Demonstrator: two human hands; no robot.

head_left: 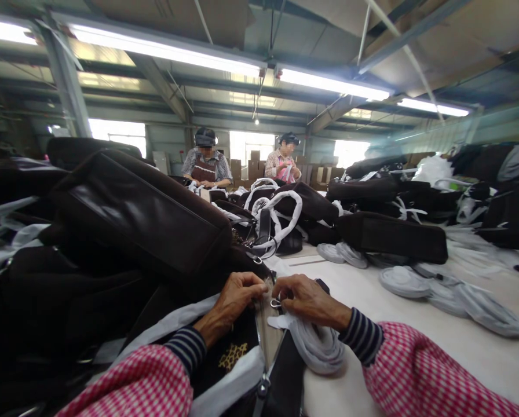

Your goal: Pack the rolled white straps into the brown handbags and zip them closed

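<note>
A dark handbag (285, 376) lies before me with its zipper parted, showing a beige lining (268, 336). My left hand (236, 298) is pinched closed over the far end of the opening; what its fingertips hold, if anything, is too small to name. Curled just to its right, my right hand (305, 298) has its fingertips at the bag's edge, beside a metal clasp (276, 303). Whatever lies inside those fingers is hidden. Under my right wrist rests a coiled strap in whitish wrapping (318, 347). The zipper pull (263, 387) sits at the near end, beside a gold-patterned mark (233, 356).
A large dark bag (142, 208) is heaped at my left. Bags with a white-wrapped handle (285, 226) are piled ahead. Wrapped strap coils (450, 292) lie on the white table (355, 370) at right. Two people (205, 165) work across the table.
</note>
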